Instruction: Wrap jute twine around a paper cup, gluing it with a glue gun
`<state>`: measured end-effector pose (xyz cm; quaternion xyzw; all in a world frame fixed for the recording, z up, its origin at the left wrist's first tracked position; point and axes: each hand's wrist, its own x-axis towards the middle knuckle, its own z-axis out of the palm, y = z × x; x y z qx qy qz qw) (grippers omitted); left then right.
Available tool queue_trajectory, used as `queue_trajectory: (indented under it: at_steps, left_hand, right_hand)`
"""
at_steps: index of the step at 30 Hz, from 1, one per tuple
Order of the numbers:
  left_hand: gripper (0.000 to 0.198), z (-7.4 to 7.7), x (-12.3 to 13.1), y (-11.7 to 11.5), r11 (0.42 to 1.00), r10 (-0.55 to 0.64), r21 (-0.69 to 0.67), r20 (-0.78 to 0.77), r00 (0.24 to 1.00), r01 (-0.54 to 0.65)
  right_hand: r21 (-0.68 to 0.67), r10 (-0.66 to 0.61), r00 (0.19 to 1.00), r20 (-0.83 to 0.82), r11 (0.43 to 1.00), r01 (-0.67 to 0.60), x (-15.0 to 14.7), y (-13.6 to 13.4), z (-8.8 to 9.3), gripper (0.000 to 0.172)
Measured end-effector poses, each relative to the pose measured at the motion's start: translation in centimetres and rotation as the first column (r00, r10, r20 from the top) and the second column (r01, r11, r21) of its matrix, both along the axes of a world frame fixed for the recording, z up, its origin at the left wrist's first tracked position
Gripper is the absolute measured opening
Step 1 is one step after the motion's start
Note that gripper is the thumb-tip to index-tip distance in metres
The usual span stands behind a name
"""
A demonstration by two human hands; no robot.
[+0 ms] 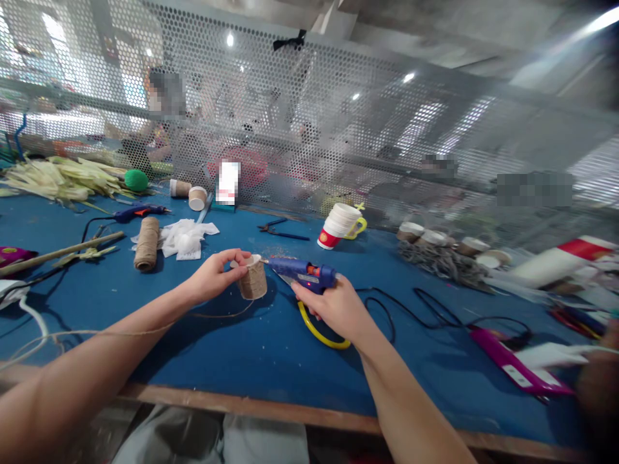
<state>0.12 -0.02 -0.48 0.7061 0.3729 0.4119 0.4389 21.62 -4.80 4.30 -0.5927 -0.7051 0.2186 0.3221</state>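
While left hand (213,277) pinches twine-wrapped cup (254,284), right hand (341,310) grips glue gun (298,272), handle hidden.

The table (290,370) is blue. The glue gun (297,272) is of a darker blue, with an orange patch (314,270). From this gun, at nine o'clock, the wrapped cup (254,283) is brown with white rim; at ten, the ball (136,180) is plain green; at one, the stacked cups (340,222) are white, banded red; at four, the power strip (500,356) is purple.
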Motion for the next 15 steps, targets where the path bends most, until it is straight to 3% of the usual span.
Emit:
queue_trajectory:
  at_steps: [15]
  left_hand:
    - [0.014, 0.08, 0.13, -0.05, 1.000, 0.024, 0.011, -0.036, 0.999, -0.024]
  right_hand:
    - [-0.008, 0.005, 1.000, -0.006, 1.000, -0.005, 0.15, 0.11, -0.28, 0.026]
